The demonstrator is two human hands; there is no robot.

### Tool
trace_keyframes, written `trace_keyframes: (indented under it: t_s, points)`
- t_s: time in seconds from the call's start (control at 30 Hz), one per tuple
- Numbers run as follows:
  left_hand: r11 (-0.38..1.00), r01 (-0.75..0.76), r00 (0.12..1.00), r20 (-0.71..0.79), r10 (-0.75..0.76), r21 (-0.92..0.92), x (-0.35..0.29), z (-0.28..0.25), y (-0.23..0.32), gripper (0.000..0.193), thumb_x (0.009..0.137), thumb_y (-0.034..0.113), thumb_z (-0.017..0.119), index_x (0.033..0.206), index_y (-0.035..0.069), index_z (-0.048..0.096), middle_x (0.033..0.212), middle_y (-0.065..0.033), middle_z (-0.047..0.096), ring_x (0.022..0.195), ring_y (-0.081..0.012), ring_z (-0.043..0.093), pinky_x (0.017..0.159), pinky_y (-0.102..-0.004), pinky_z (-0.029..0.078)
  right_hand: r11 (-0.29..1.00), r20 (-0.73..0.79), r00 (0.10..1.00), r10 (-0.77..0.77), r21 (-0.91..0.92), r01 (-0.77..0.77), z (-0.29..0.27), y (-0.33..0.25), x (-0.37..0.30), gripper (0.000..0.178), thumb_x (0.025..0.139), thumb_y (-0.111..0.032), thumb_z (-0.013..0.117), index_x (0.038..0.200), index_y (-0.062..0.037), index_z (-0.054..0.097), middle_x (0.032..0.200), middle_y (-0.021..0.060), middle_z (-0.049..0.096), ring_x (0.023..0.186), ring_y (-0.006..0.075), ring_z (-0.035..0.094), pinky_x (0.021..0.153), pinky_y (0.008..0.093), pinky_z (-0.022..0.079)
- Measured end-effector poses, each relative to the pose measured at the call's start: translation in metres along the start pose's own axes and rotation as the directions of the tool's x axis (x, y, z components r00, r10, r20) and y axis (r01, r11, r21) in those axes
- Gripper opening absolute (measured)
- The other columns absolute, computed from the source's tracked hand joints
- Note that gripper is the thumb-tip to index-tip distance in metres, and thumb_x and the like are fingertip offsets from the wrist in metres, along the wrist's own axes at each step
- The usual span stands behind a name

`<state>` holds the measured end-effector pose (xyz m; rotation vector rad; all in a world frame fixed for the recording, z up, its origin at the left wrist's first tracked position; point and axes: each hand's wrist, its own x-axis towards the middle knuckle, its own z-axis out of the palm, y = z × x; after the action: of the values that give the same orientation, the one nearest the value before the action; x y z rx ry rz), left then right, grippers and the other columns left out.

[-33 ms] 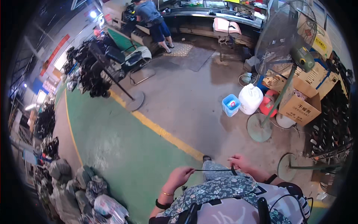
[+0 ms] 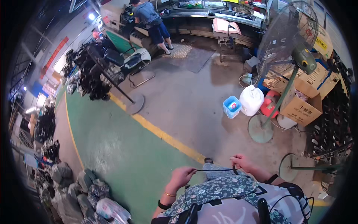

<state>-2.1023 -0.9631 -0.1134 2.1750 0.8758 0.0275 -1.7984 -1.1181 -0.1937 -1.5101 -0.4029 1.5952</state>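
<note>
A thin black strap (image 2: 214, 170) is stretched nearly level between my two hands, in front of my waist. One end is pinched in the fingers of my left hand (image 2: 182, 177). My right hand (image 2: 242, 163) grips the other end, and a short piece of the strap hangs down below its fingers. Beneath the strap lies the dark floral apron (image 2: 220, 188) that I wear over light clothing. A shoe tip (image 2: 208, 160) shows just beyond the strap.
A white jug (image 2: 251, 100), a blue basket (image 2: 232, 107) and a red container (image 2: 270, 103) stand ahead right, beside a floor fan (image 2: 305, 59) and an open carton (image 2: 302, 108). Wrapped bundles (image 2: 67, 196) lie at left. A person (image 2: 149, 20) works at the far bench.
The view has shifted very slightly. Both hands keep the same hold on the strap, with no other clear difference.
</note>
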Motion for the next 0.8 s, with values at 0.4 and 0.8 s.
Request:
trace_keyframes:
  t_s: [0.4,0.8]
  points:
    - [0.892,0.314,0.945,0.013,-0.328,-0.326,0.267,-0.167,-0.121,0.022,0.092,0.023,0.058,0.092,0.003,0.067,0.075,-0.0117,0.068,0.067,-0.021,0.066,0.062,-0.0312,0.05,0.988,0.07,0.987,-0.148,0.058,0.144,0.014,-0.255,0.265,0.018,0.095,-0.022,0.057,0.097,-0.0044,0.062,0.075,0.0019,0.062,0.056,0.0066,0.05,0.051,0.0214,0.041]
    - [0.926,-0.376,0.851,0.411,0.328,0.04,0.705,-0.289,-0.064,0.02,0.087,0.026,0.065,0.091,0.007,0.07,0.083,-0.0149,0.066,0.077,-0.0331,0.063,0.067,-0.0384,0.05,0.935,-0.427,0.9,-0.088,0.276,0.222,-0.089,-0.386,0.401,0.019,0.093,-0.025,0.061,0.089,-0.0069,0.061,0.065,-0.0031,0.052,0.052,0.0055,0.044,0.046,0.0211,0.034]
